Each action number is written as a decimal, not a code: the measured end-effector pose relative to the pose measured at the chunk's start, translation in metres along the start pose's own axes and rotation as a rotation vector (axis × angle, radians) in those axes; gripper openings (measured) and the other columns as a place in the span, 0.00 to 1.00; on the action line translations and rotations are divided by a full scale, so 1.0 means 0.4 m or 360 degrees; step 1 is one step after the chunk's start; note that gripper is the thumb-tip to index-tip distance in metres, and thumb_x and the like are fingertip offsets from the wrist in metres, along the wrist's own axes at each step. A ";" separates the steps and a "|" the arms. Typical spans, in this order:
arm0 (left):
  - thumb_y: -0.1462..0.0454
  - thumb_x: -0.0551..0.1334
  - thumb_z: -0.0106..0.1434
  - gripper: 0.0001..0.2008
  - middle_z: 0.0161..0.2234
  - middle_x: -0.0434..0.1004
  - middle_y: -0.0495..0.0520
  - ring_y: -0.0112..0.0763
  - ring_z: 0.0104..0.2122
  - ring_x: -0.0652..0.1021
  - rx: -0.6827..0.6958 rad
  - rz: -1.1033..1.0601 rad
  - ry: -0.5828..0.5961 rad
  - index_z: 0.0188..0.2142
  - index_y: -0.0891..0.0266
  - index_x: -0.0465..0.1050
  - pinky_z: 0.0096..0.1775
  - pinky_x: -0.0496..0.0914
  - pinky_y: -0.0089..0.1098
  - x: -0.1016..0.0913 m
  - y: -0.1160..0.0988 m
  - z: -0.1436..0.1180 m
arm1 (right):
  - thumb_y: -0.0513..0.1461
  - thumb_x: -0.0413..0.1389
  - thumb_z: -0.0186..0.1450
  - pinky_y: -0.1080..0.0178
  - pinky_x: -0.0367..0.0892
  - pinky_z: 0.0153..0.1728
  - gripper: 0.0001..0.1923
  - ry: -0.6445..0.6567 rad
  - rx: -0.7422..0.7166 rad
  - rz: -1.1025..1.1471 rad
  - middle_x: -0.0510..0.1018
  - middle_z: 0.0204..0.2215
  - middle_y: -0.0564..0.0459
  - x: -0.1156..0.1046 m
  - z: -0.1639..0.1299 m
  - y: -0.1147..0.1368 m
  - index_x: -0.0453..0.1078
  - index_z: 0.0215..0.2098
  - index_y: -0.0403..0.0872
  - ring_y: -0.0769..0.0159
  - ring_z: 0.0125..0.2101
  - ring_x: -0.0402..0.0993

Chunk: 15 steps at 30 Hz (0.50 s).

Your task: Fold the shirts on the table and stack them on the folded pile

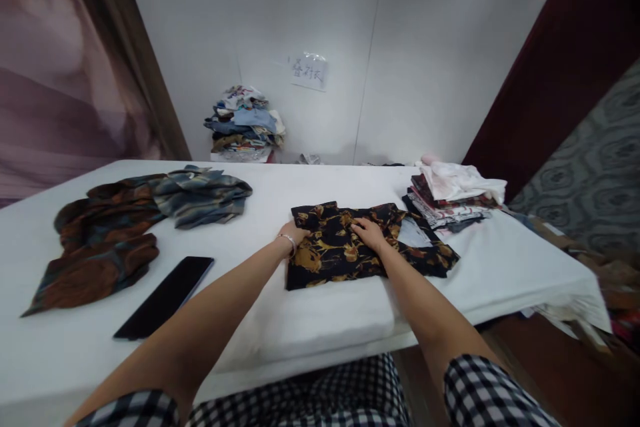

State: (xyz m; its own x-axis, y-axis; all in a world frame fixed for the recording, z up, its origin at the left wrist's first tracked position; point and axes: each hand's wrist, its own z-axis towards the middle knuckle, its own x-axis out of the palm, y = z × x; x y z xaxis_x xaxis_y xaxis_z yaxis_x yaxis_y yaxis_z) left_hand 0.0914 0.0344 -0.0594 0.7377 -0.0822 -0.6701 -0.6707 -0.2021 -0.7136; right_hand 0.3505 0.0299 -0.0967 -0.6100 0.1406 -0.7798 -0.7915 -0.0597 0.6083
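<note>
On the white-covered table (320,327), close to its near edge, a black shirt with a mustard-gold floral print (327,253) is spread in a roughly rectangular, partly folded shape, with one strip of it stretched out to the right. Its left edge is touched by the left hand (299,232), above which a bracelet (289,243) is worn at the wrist. The right hand (370,233) is laid on the middle of the shirt, its fingers pointed leftward. Because the fingertips are blurred against the dark print, it cannot be told whether cloth is pinched by either hand. Black-and-white checked sleeves (483,390) are worn above both bare forearms.

Beside the left forearm, a flat black-screened device (167,297) is set at a slant. Farther left, a crumpled rust-brown garment (97,267) is left touching a bunched blue-grey plaid garment (203,197). To the right, just past the shirt, folded garments are piled in a stack (440,210), topped by a white garment (463,181). Near the far edge, a taller heap of mixed clothes (245,121) is stacked against the pale wall (425,47), to which a handwritten sign (309,72) is fixed.
</note>
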 end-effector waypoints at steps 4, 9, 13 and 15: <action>0.61 0.64 0.54 0.19 0.42 0.82 0.56 0.39 0.40 0.81 0.0114 0.0047 -0.0140 0.47 0.61 0.73 0.37 0.73 0.31 -0.074 0.012 0.017 | 0.45 0.53 0.66 0.58 0.60 0.59 0.18 0.0126 -0.0074 -0.0044 0.75 0.54 0.51 -0.029 -0.019 0.048 0.73 0.52 0.51 0.62 0.55 0.69; 0.63 0.66 0.47 0.16 0.36 0.82 0.60 0.49 0.41 0.80 0.0020 0.0349 -0.0333 0.38 0.65 0.75 0.37 0.72 0.36 -0.210 0.147 0.042 | 0.51 0.47 0.69 0.48 0.43 0.64 0.27 0.0124 -0.0339 -0.0335 0.57 0.66 0.48 -0.010 -0.080 0.124 0.62 0.63 0.51 0.56 0.67 0.46; 0.63 0.66 0.49 0.10 0.30 0.82 0.56 0.43 0.35 0.81 -0.0061 0.0330 -0.0279 0.32 0.63 0.75 0.34 0.72 0.33 -0.240 0.246 0.038 | 0.54 0.44 0.69 0.41 0.38 0.63 0.32 0.0372 -0.0273 -0.0546 0.48 0.69 0.44 0.049 -0.107 0.138 0.52 0.67 0.51 0.50 0.68 0.40; 0.63 0.67 0.48 0.09 0.30 0.82 0.56 0.42 0.34 0.81 -0.0054 0.0295 -0.0281 0.31 0.62 0.75 0.34 0.72 0.33 -0.240 0.257 0.028 | 0.55 0.43 0.69 0.41 0.38 0.63 0.33 0.0438 -0.0248 -0.0562 0.47 0.69 0.44 0.063 -0.107 0.131 0.51 0.68 0.52 0.51 0.68 0.40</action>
State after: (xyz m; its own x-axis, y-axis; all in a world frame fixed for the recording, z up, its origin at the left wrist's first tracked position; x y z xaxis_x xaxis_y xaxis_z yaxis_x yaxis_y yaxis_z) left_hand -0.0493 0.0325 -0.0707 0.5755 0.0504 -0.8162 -0.7881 -0.2321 -0.5700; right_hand 0.2920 -0.0120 -0.0908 -0.2735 -0.0869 -0.9579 -0.9359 -0.2058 0.2859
